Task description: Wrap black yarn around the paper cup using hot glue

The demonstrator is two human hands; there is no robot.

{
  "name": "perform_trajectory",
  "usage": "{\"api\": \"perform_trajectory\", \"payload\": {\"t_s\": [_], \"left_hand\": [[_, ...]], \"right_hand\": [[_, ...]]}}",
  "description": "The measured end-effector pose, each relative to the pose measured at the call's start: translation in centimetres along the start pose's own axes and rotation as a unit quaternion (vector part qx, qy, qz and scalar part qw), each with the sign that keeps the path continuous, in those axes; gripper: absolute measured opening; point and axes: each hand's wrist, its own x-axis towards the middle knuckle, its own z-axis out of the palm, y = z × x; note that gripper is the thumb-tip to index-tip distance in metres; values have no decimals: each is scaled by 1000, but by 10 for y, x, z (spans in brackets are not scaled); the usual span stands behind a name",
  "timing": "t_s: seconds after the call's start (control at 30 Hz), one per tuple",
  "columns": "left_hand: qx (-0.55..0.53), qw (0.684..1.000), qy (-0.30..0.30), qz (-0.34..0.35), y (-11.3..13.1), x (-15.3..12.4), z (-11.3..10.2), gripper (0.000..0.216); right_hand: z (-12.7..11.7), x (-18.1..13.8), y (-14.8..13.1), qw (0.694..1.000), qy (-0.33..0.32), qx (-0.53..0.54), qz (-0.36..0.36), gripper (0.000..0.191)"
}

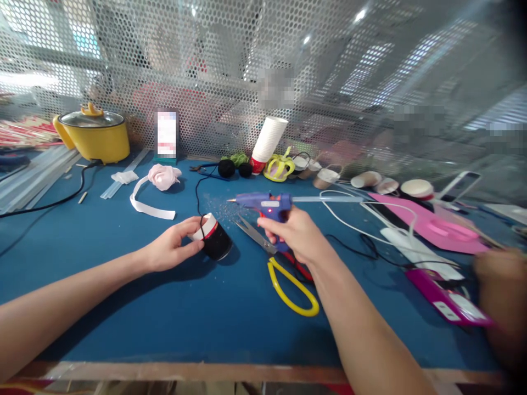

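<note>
My left hand (173, 247) grips a paper cup (212, 237) lying on its side on the blue table (164, 307); the cup is wrapped in black yarn with white and red still showing at its base. A black yarn strand runs from it toward the back. My right hand (294, 233) is closed round the handle of a blue glue gun (265, 203), nozzle pointing left above the cup. A clear glue stick juts from the gun's back.
Yellow-handled scissors (288, 280) lie under my right hand. A yellow pot (96, 134), a pink fabric rose with white ribbon (162, 176), black yarn balls (226, 168), a cup stack (267, 140), paper cups and a pink sheet (432, 222) sit behind. Another person's blurred hand (500, 274) is at the right.
</note>
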Motion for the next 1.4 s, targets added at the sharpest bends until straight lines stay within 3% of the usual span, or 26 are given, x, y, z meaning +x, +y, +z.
{"api": "perform_trajectory", "payload": {"t_s": [0.1,0.4,0.53,0.63,0.77,0.83,0.93,1.0,1.1,1.2,1.4], "left_hand": [[15,1000,4,5,1,0,0,18],[108,992,12,71,11,-2,-4,10],[166,981,10,97,15,-3,-2,25],[205,974,9,100,16,-4,1,21],[238,967,11,86,14,-4,3,12],[249,965,9,83,13,-4,4,10],[260,962,6,88,12,-4,5,18],[252,964,4,86,13,-4,5,19],[180,981,6,67,14,-2,2,15],[56,998,14,40,13,0,-2,18],[-83,997,-2,-6,8,0,-2,30]], "right_hand": [[-6,21,13,995,71,-69,2,18],[6,69,37,969,67,-229,61,34],[14,64,21,956,88,-279,2,30],[25,48,-4,952,85,-287,-69,22],[46,19,-31,953,-45,-202,-223,32],[57,6,-36,939,-64,-218,-259,33],[69,-2,-35,936,-99,-238,-241,31],[72,-1,-32,952,-123,-187,-211,25],[69,3,-27,976,-96,-55,-188,17],[61,3,-21,979,-61,48,-187,16],[51,-4,-12,980,-8,86,-178,18]]}}
